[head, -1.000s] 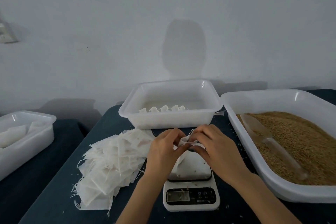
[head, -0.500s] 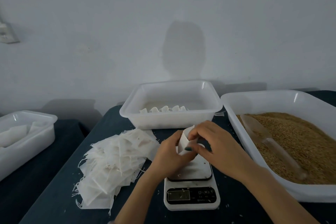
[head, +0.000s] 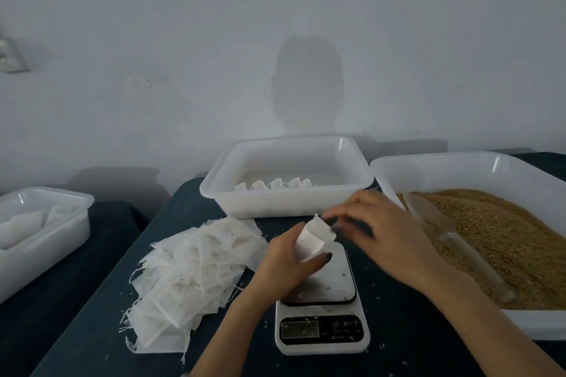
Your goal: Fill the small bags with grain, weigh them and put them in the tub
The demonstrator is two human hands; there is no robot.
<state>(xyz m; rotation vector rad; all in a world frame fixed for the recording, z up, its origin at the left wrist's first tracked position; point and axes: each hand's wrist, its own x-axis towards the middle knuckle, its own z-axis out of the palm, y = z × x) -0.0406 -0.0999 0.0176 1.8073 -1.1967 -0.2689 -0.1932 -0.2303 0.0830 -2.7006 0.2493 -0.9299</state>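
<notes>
Head view: tub (head: 288,205) holds small bags (head: 275,184), tray (head: 459,159) holds grain (head: 505,239)

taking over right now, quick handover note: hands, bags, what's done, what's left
Left hand grips a small bag, seemingly unfilled, above the scale.
Right hand is blurred at the bag's mouth; grip unclear.
Scoop lies in the grain. Pile of empty bags sits left of the scale.
Done: a row of bags in the tub.
Left: fill, weigh, tub this bag, then the pile.

tub (head: 288,202): glossy translucent white plastic
bags (head: 196,272): thin matt fabric, frayed threads
scale (head: 321,333): smooth white plastic
</notes>
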